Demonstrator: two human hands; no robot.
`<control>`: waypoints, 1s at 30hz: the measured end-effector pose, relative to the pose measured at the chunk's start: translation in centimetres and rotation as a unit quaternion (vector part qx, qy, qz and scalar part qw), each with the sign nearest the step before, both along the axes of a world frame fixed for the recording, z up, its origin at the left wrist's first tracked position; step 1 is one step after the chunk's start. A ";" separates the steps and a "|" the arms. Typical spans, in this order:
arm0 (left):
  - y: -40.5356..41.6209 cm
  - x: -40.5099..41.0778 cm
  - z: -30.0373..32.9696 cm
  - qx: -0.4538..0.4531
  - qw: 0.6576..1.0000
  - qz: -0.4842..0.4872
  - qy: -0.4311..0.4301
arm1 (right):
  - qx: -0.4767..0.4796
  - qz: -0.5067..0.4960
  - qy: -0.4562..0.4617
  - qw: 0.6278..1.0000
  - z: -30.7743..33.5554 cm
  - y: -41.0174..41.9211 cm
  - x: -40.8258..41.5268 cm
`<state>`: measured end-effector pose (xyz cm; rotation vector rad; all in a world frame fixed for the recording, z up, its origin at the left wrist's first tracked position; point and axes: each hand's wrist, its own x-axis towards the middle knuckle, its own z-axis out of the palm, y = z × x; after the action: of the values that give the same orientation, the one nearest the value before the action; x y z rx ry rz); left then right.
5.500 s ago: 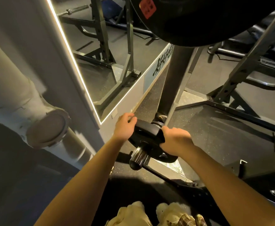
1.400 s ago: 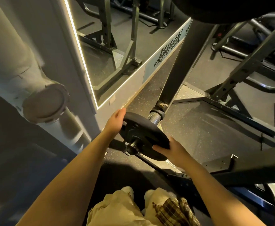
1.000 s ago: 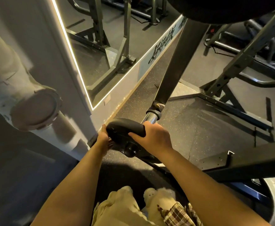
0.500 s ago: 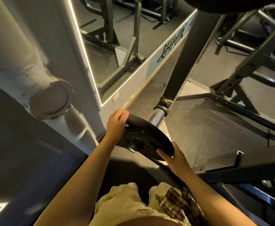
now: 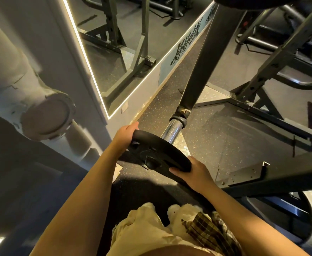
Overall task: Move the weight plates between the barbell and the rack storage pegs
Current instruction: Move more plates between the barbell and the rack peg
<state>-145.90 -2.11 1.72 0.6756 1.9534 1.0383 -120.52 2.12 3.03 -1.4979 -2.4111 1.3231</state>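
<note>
The left hand [image 5: 126, 134] gripped the far rim of the small black plate [image 5: 158, 154]; the right hand [image 5: 193, 173] clasped its near rim; the plate sat at the tip of the chrome peg [image 5: 171, 131], whether going on or coming off I could not tell; matte rubbery disc, polished round steel, speckled floor [image 5: 225, 141].

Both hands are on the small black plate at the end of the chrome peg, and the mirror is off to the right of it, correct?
Not quite: the head view shows the mirror to the left. The rest holds: the left hand and right hand grip opposite edges of the small black plate at the end of the chrome peg.
</note>
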 end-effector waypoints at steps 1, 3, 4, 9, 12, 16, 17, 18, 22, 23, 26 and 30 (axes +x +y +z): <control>-0.5 0.0 0.0 0.009 0.997 0.041 -0.059 | 0.048 0.013 -0.005 0.999 0.6 0.0 -0.7; -1.3 0.5 -0.3 0.021 0.992 0.085 -0.090 | 0.113 0.027 -0.011 0.993 1.6 0.0 -2.1; -1.4 0.9 -0.3 0.023 0.989 0.110 -0.099 | 0.127 0.029 -0.013 0.991 2.0 0.0 -2.6; -1.2 1.7 0.1 0.043 0.984 0.146 -0.087 | 0.123 0.019 0.014 0.992 1.9 -0.4 -2.7; -1.7 1.2 0.0 0.047 0.983 0.131 -0.116 | 0.081 0.006 0.049 0.996 1.4 -0.2 -2.8; -1.0 -0.1 -1.7 -0.014 0.996 0.089 -0.018 | 0.037 -0.012 0.066 0.997 0.8 -0.1 -2.4; -0.9 -0.2 -1.9 -0.044 0.996 0.067 0.025 | 0.019 -0.020 0.073 0.997 0.6 -0.2 -2.0; -0.8 -0.2 -1.7 -0.066 0.994 0.024 0.080 | 0.002 -0.031 0.082 0.996 0.2 -0.4 -1.6; -1.3 1.3 1.4 0.042 0.939 -0.143 0.311 | -0.081 -0.107 0.102 0.986 -1.5 -1.8 0.2; -1.3 1.4 1.8 0.052 0.910 -0.205 0.356 | -0.107 -0.117 0.107 0.981 -1.8 -2.2 0.5; 0.0 1.4 4.0 -0.007 0.869 -0.325 0.374 | -0.143 -0.124 0.099 0.977 -1.9 -2.6 0.6; 0.5 0.0 4.9 -0.147 0.891 -0.337 0.267 | -0.077 -0.068 0.050 0.993 -0.9 -1.9 0.4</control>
<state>-145.87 -1.65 6.57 1.4366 2.0058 0.1181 -120.08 0.17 2.17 -1.5575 -2.1487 1.5444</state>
